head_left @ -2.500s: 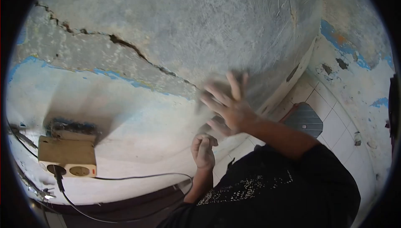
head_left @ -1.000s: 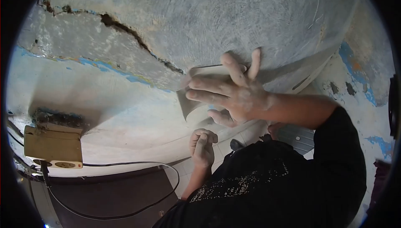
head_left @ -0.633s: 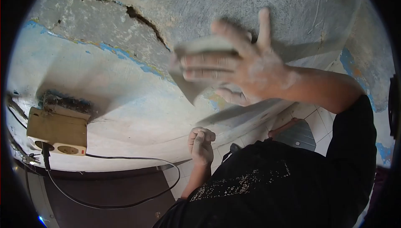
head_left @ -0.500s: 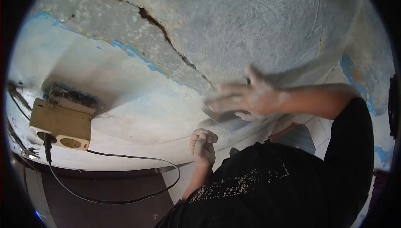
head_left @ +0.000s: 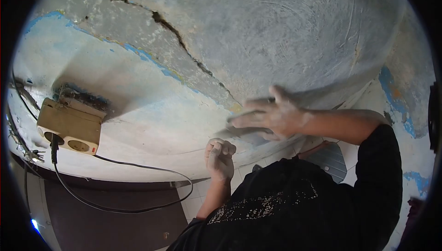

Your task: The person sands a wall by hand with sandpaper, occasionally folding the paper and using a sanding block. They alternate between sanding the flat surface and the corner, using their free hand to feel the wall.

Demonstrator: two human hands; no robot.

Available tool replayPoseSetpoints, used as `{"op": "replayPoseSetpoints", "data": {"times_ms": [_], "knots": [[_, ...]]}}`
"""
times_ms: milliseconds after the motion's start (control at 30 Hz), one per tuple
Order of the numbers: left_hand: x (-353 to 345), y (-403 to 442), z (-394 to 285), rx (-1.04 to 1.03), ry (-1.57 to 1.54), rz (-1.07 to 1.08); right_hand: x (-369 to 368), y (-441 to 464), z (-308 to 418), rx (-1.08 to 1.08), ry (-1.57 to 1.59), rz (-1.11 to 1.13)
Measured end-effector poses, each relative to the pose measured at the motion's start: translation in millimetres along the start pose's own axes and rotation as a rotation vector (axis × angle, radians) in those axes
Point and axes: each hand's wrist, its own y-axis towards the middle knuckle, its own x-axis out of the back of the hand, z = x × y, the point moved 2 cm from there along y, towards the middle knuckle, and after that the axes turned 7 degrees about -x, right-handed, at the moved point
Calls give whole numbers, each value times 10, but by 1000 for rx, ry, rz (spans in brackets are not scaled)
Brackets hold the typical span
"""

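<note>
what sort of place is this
Probably a room indoors under repair: a cracked, patchy wall with flaking blue paint, a socket box and floor tiles.

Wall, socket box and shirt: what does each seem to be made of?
Wall: probably cement plaster; grey and swirl-marked above, off-white and seemingly painted below a ragged blue edge.
Socket box: likely plastic; dull, yellowed cream with moulded round sockets.
Shirt: apparently cloth; matte black, draping softly, speckled pale print.

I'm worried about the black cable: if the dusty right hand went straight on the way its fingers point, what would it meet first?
Probably the boxy beige two-hole power socket, across the whitish painted wall, though depth is unclear and the curled left hand lies close below that line.
</note>
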Motion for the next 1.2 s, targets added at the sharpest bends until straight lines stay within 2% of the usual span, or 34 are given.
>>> {"op": "replayPoseSetpoints", "data": {"times_ms": [67,100,167,200,267,300,367,400,467,500,567,600,667,700,733,800,833,867,933,1000,1067,1200], "knots": [[43,-25,5,18,29,-5,280,281,-290,-263,139,-494],[41,-19,6,19,51,-3,364,300,-402,-275,137,-492],[7,-12,23,19,64,5,499,289,-596,-471,16,-493],[-8,-19,26,15,69,4,386,201,-503,-470,11,-495],[-59,-25,48,-9,69,7,-85,-108,-117,-165,-107,-405],[-61,-29,57,-23,51,3,-192,-216,-23,-159,-116,-411],[-40,-34,90,-30,36,-7,-393,-361,161,-62,31,-52],[26,7,84,-3,33,-5,-307,-226,129,-61,39,-45],[57,0,90,29,45,-4,133,58,-130,-287,55,-359],[7,-9,121,35,63,17,234,104,-239,-295,65,-358],[-13,2,125,47,73,27,389,193,-426,-611,25,-478],[-20,4,124,44,74,25,296,176,-353,-609,27,-481],[-39,20,111,17,52,34,-133,47,15,-261,-11,-464],[-46,29,104,8,51,41,-333,-86,151,-192,-119,-369],[-40,24,91,-22,66,25,-275,-63,127,-191,-127,-375],[-66,35,100,-48,81,5,-41,-22,13,-211,70,-310],[-87,38,94,-70,65,-1,94,65,-99,-280,109,-402],[-98,32,80,-92,51,-8,234,115,-221,-281,119,-398],[-136,32,51,-92,52,-9,431,170,-468,-595,222,-439],[-119,20,23,-105,51,-8,87,105,-199,-560,222,-485],[-71,37,-6,-120,50,4,-152,-54,154,-186,24,-299],[38,21,15,-111,64,1,71,-13,67,-160,71,-136]]}}
